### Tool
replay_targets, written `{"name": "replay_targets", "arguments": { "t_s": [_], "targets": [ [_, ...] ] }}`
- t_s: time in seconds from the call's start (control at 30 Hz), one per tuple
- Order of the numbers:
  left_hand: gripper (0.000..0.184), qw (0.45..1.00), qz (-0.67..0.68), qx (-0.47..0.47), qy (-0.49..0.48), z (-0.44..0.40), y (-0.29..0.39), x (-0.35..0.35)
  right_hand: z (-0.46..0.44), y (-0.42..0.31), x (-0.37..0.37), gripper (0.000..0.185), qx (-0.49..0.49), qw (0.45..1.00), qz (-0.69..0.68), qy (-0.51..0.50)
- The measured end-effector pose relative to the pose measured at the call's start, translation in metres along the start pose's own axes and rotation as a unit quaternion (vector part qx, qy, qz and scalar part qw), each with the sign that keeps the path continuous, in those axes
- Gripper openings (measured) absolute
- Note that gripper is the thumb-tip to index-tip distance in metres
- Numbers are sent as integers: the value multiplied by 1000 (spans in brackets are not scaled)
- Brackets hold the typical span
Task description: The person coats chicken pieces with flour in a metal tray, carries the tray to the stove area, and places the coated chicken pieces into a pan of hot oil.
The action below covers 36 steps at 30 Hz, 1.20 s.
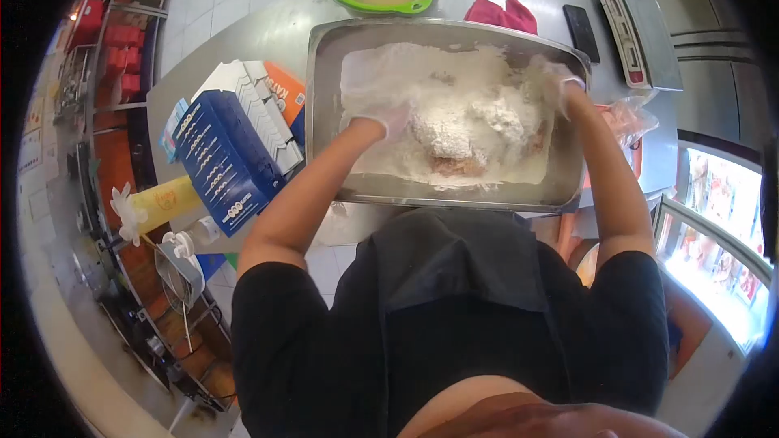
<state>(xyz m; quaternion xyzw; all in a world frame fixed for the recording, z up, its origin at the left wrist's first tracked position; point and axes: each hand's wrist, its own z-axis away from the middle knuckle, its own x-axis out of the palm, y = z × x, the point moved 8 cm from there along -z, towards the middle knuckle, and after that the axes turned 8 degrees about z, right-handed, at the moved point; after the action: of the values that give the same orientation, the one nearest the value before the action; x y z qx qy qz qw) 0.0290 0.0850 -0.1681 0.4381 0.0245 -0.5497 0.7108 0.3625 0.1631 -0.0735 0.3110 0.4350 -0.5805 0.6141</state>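
Note:
A deep metal tray (323,73) of white flour (381,73) lies in front of me. Flour-coated pieces of food (445,131) sit in its middle, one with a brownish patch showing at the near side; their kind is unclear. My left hand (395,120), in a thin clear glove, is in the flour at the left of the pieces. Over the right part of the tray is my right hand (557,83), gloved too and dusted white. Motion smears the fingers of both hands, so their grip cannot be made out.
Beyond the tray stands a green colander (389,6) with cloudy liquid, apparently touched by another person's fingers. A red cloth (503,15), a phone (581,32) and a scale-like device (623,36) lie at the right. Blue boxes (227,158) and a yellow bottle (166,200) crowd the left.

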Motion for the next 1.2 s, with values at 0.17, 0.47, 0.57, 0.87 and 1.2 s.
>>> {"name": "replay_targets", "arguments": {
  "t_s": [0.17, 0.47, 0.57, 0.87, 1.2],
  "targets": [
    [53, 982, 126, 37, -133, 20, 27, 47, 19, -21, 105, 41, 111, 859, -455, -205],
    [60, 577, 813, -36, -74, 29, 85, 15, 18, -126, 64, 44, -6, 785, -605, -136],
    [64, 568, 817, 37, -92, 38, 88, -22, 24, -134, 58, 41, 74, 749, -654, -74],
    [40, 925, -310, 136, -171, 71, -24, -7, 71, -60, 49, 35, -95, 972, 197, -89],
    [27, 926, -265, 121, -242, 52, 39, 91, 120, -175, 149, 22, -203, 924, -90, -313]
  ]
}}
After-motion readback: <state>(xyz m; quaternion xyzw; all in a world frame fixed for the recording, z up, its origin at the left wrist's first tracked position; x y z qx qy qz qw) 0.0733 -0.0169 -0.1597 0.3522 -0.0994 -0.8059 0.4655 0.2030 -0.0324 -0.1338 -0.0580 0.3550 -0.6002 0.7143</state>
